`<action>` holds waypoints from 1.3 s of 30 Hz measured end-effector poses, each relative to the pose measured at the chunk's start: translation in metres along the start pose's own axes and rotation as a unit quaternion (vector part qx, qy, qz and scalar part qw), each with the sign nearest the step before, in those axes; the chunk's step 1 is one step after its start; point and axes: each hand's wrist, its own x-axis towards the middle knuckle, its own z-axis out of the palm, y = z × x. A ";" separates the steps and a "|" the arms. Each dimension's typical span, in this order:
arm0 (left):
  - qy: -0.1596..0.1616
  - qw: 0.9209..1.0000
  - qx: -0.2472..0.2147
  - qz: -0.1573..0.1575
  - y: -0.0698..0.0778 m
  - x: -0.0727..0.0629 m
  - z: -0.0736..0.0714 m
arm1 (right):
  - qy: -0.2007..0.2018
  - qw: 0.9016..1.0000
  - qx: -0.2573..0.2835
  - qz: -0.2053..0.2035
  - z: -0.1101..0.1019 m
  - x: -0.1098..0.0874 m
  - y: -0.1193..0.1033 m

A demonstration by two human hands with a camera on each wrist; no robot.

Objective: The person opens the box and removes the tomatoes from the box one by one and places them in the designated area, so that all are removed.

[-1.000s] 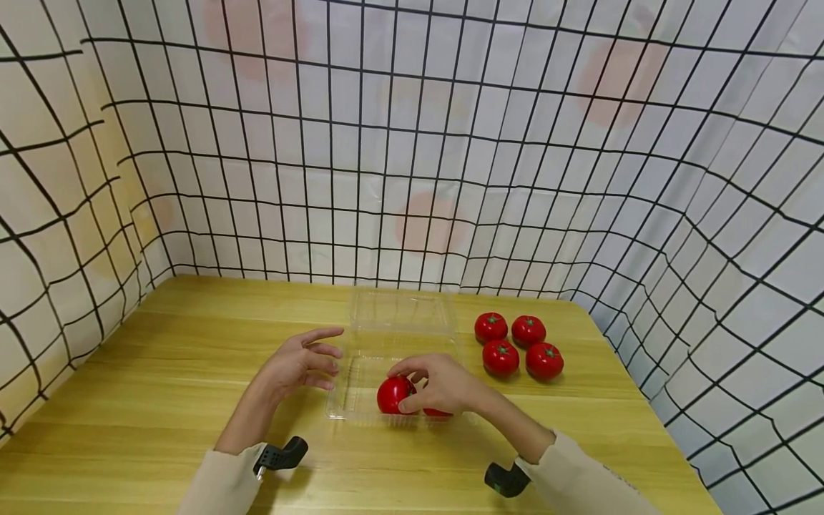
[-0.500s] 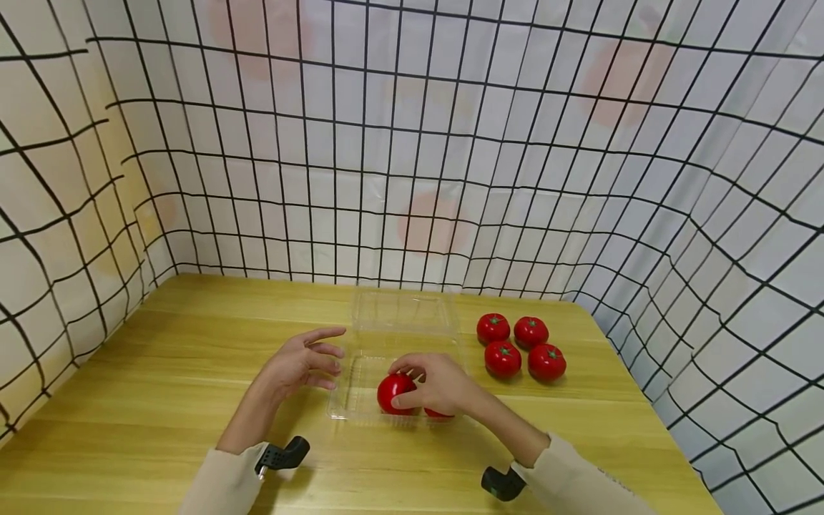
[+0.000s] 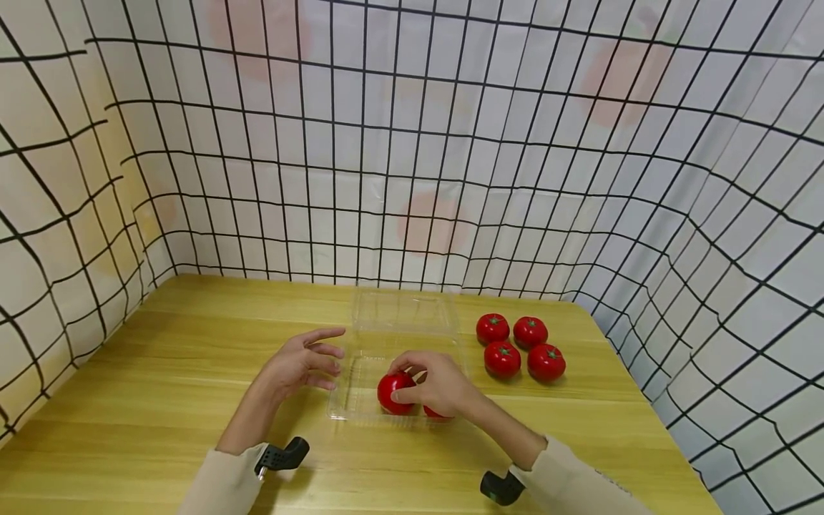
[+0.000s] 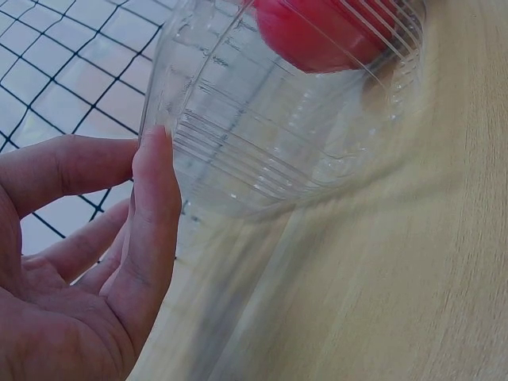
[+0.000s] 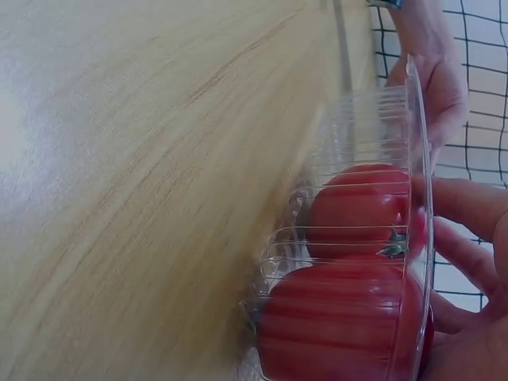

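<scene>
In the head view my right hand [image 3: 434,383] reaches into a clear plastic clamshell box [image 3: 357,386] and grips a red tomato [image 3: 394,393]. A second tomato [image 3: 438,412] lies under that hand, mostly hidden by it. Through the ribbed wall in the right wrist view, both tomatoes, a farther one [image 5: 357,210] and a nearer one [image 5: 333,321], sit side by side. My left hand [image 3: 299,365] is held at the box's left edge with its fingers loosely bent. The left wrist view has its fingertips [image 4: 155,163] at the rim; whether they touch it I cannot tell.
Several tomatoes [image 3: 502,359] stand grouped on the wooden table [image 3: 212,343], right of the box. The box's raised lid [image 3: 404,311] points toward the back. White walls with a black grid [image 3: 412,157] enclose the table at the back and sides.
My right hand and the tomato it holds shift only very slightly. My left hand stays at the box's left edge. The view itself has moved a little.
</scene>
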 end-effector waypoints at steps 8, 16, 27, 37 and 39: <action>0.002 1.000 0.005 0.001 -0.001 0.000 0.000 | -0.004 1.000 -0.002 0.006 0.000 -0.001 0.000; 0.007 1.000 0.004 -0.002 0.001 0.000 0.001 | -0.008 1.000 -0.011 -0.002 -0.001 -0.001 0.000; 0.008 1.000 0.006 -0.001 0.000 0.001 0.001 | -0.008 0.999 -0.050 -0.019 0.005 0.001 0.002; 0.012 1.000 0.007 -0.002 -0.001 0.001 0.001 | 0.005 0.995 -0.091 -0.030 0.011 0.003 0.002; 0.013 1.000 0.006 -0.002 -0.001 0.001 0.000 | 0.006 0.995 -0.095 -0.029 0.012 0.003 0.001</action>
